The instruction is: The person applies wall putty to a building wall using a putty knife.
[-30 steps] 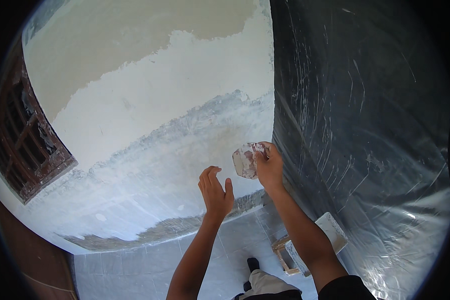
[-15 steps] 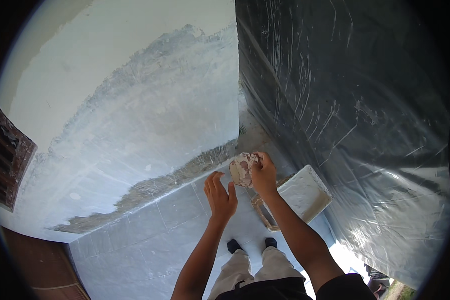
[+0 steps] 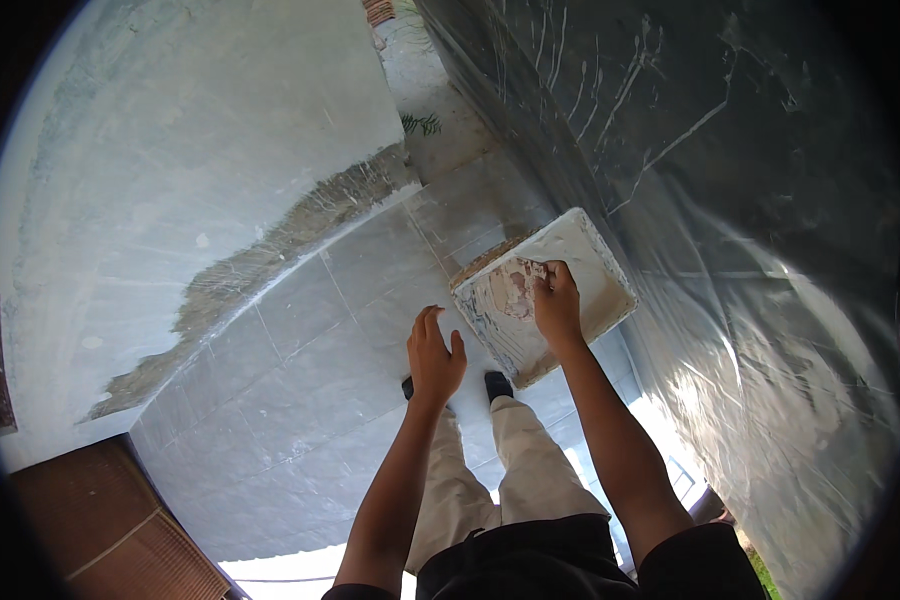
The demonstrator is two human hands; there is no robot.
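My right hand (image 3: 558, 305) grips a flat, plaster-smeared scraper (image 3: 513, 288), whitish with reddish-brown patches. It is held over the left part of a rectangular tray (image 3: 610, 258) coated with white plaster; whether it touches the plaster I cannot tell. My left hand (image 3: 436, 358) hovers to the left of the tray, empty, its thumb apart from slightly bent fingers.
A wall (image 3: 190, 140) on the left has white plaster, with a rough grey strip (image 3: 235, 275) along its foot. Dark plastic sheeting (image 3: 750, 190) with white drips hangs on the right. Grey tiles (image 3: 300, 390) cover the floor; a brown ribbed panel (image 3: 130, 520) lies lower left.
My view has turned down and toward the tray. My right hand has brought the scraper from near the wall's foot to over the tray. The left hand stays empty.
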